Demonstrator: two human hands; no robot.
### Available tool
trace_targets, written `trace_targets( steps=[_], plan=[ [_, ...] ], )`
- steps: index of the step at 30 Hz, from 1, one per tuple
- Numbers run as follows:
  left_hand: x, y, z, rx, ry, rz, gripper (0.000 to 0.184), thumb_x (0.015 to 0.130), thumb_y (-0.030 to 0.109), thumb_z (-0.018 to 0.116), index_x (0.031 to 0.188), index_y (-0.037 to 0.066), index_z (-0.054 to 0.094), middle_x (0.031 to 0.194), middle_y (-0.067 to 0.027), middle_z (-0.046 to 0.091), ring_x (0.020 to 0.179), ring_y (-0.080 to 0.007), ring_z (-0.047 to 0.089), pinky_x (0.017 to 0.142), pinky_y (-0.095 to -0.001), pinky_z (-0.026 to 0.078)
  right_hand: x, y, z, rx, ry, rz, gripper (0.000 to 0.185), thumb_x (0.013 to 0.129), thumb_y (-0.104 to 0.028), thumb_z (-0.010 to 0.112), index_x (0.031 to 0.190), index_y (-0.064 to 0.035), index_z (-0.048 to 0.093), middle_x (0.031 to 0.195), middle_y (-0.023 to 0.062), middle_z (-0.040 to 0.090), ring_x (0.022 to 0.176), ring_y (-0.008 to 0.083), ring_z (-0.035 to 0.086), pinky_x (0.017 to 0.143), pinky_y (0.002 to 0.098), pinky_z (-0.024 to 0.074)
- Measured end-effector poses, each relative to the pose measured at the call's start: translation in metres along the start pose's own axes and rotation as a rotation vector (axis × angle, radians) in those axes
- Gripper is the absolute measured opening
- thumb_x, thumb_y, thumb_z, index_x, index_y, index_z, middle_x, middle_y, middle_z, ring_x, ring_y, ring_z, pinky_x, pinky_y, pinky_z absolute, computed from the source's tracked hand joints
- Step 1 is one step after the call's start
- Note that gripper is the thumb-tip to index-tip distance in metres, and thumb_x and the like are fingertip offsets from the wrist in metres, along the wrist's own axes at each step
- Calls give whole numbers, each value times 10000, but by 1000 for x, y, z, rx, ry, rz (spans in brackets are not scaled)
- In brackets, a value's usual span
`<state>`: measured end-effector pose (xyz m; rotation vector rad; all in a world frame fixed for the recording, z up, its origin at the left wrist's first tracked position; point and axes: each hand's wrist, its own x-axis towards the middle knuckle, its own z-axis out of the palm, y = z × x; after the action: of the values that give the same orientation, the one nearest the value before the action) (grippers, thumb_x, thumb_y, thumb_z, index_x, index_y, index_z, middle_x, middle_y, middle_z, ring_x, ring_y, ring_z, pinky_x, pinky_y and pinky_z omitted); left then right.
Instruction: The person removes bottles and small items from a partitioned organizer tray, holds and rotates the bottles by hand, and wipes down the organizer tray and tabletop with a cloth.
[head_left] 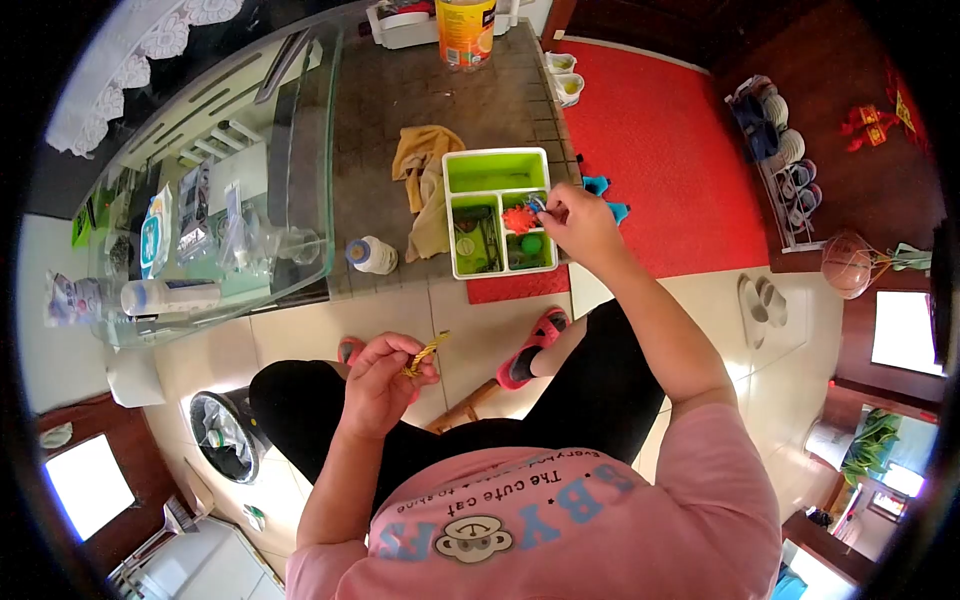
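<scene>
My left hand [378,388] is closed in a pinch around a short piece of twisted yellow cord [428,353], held up over my lap. Reaching over a white-rimmed box with green compartments [496,157], my right hand [582,230] has its fingertips pinched on a small blue-and-silver item [538,203]. Right beside that item is a bright red piece [518,219]; whether the two are joined I cannot tell. A green round piece [531,245] sits in the compartment below. Dark thin items [477,240] lie in the left compartment.
A tan cloth [430,200] lies left of the box, near a white bottle [372,255]. An orange-labelled container [466,35] stands at the far end. A glass-topped table [220,240] with packets is on the left. A bin [222,435] stands on the floor.
</scene>
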<state>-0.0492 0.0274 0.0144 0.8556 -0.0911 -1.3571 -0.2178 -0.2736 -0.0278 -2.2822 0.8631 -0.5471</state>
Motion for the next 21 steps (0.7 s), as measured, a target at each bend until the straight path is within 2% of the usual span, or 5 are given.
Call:
trace_targets(
  steps=[2,6,12,16,21],
  plan=[
    [-1,0,1,-42,-48,-16,187,928,57,405,1008,-18,557,904,-148,618,827,-243,619,790,-381,503,1,-5,0,-36,-30,38,210,722,-118,716,790,-51,529,715,122,579,687,303,597,584,395,462],
    [-4,1,2,-39,-60,1,188,929,58,407,1016,-16,556,910,-148,621,826,-244,622,792,-383,506,7,-8,-12,-158,-134,56,189,735,-128,708,798,-46,550,766,125,608,727,294,610,628,377,475],
    [-10,-2,-7,-43,-41,-18,192,930,58,404,1021,-15,557,929,-146,626,838,-242,629,803,-386,508,11,-4,-20,-9,-83,-27,163,750,-139,688,819,-27,593,796,134,611,739,296,611,642,376,477],
    [-13,-3,-4,-42,-41,-18,193,927,52,403,1025,-12,557,937,-144,622,853,-238,624,806,-385,506,9,-1,-12,-159,-56,-82,150,748,-127,684,832,-30,607,808,131,619,742,286,617,646,378,478],
    [-16,-3,0,-28,-50,-25,191,926,51,407,1030,-7,556,936,-138,614,879,-228,612,820,-387,496,9,-15,-18,-49,-101,35,158,736,-143,696,813,-35,609,804,134,619,736,295,614,637,383,479]
  ],
)
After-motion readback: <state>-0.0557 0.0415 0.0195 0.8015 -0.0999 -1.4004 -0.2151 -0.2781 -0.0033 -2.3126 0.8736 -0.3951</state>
